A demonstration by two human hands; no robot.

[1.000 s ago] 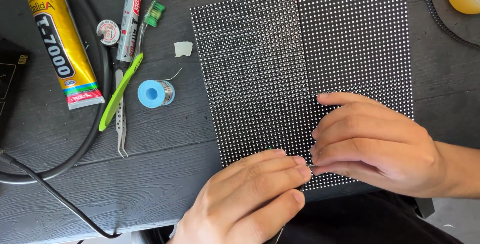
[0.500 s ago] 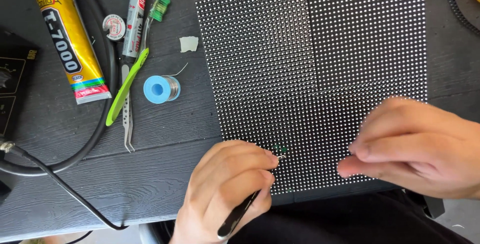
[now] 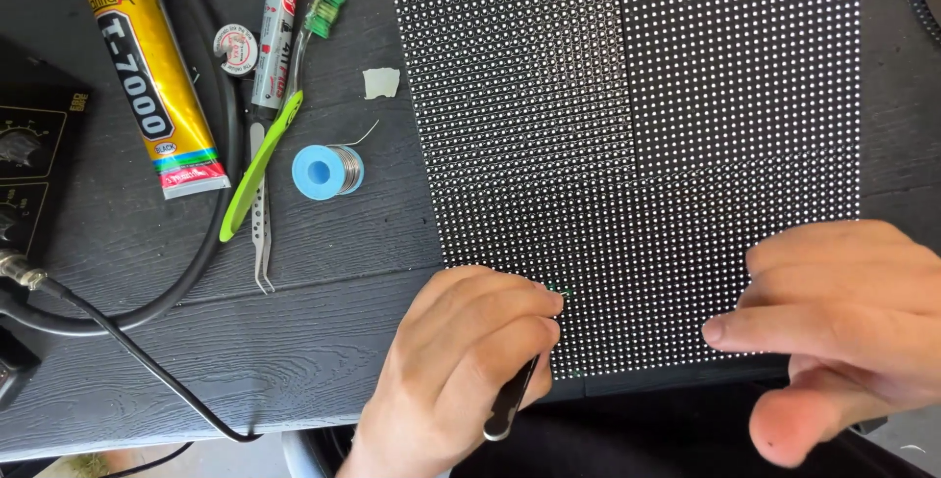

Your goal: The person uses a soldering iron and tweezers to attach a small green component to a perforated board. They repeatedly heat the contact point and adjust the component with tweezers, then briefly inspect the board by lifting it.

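A black panel (image 3: 637,145) covered in a grid of small white dots lies flat on the dark wooden table (image 3: 294,341). My left hand (image 3: 461,360) sits at the panel's near left corner, closed around a thin black tool (image 3: 510,402) whose tip meets the panel where a tiny green spot (image 3: 561,289) shows. My right hand (image 3: 843,326) rests at the panel's near right corner, fingers stretched leftward over the dots, holding nothing.
Left of the panel lie a blue solder spool (image 3: 325,171), metal tweezers (image 3: 261,233), a green-handled brush (image 3: 279,120), a yellow glue tube (image 3: 152,76), a pen-shaped tube (image 3: 276,32) and a black cable (image 3: 147,311). A black box (image 3: 24,164) stands at the left edge.
My two hands were close together on the panel's near edge. They have drawn apart: the right moved right, the left shifted left and now holds the thin black tool at the panel.
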